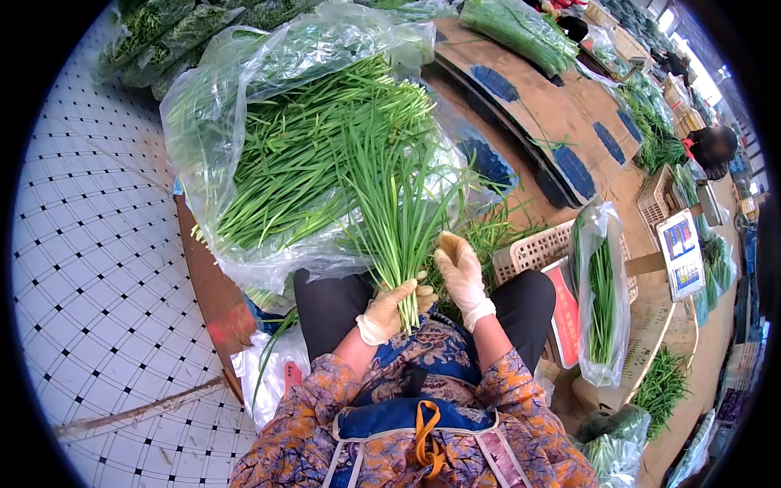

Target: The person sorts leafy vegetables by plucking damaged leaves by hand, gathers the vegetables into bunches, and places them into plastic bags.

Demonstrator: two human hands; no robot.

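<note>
My left hand (392,307), in a pale glove, is closed round the lower stalks of a bunch of garlic chives (394,220). The long green leaves fan upward from it, and the pale cut ends poke out below the fist. Just to the right, my gloved right hand (462,272) has its fingers curled together beside the bunch; whatever they pinch, if anything, is too small to make out. Beyond both hands, a big heap of garlic chives (301,154) lies in an opened clear plastic bag (203,106).
On the right, a bagged bunch of chives (600,301) leans by a beige plastic basket (537,248) and a scale display (682,254). Loose trimmings (496,232) lie beyond my right hand. Another person (712,150) is at the far right. Tiled floor (106,244) is on the left.
</note>
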